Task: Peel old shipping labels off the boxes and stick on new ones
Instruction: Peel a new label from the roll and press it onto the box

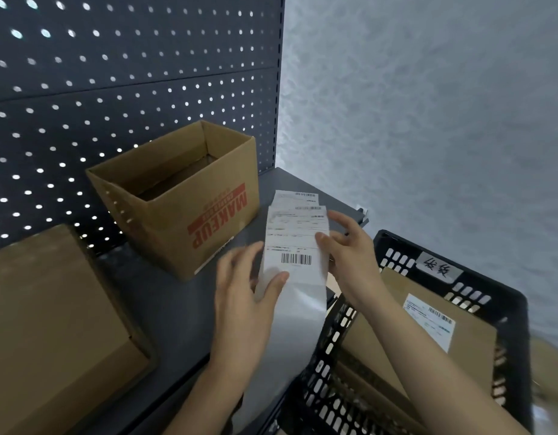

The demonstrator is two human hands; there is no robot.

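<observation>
A long white strip of shipping labels [298, 246] with barcodes hangs between my hands over the grey shelf. My left hand [244, 291] pinches its lower left edge, thumb on the front below the barcode. My right hand [346, 249] pinches the strip's right edge, thumb on the printed face. An open cardboard box marked MAKEUP [183, 196] stands behind and to the left of the strip. A closed brown box [48, 324] sits at the near left. In the black basket [504, 296] at the right lies a brown box [409, 346] with a label [428, 321] stuck on it.
A dark pegboard [130, 73] backs the grey shelf [164, 309]. A pale textured wall [428, 105] rises at the right. The basket carries a handwritten tag [439, 263] on its rim. The shelf's front edge runs under my left forearm.
</observation>
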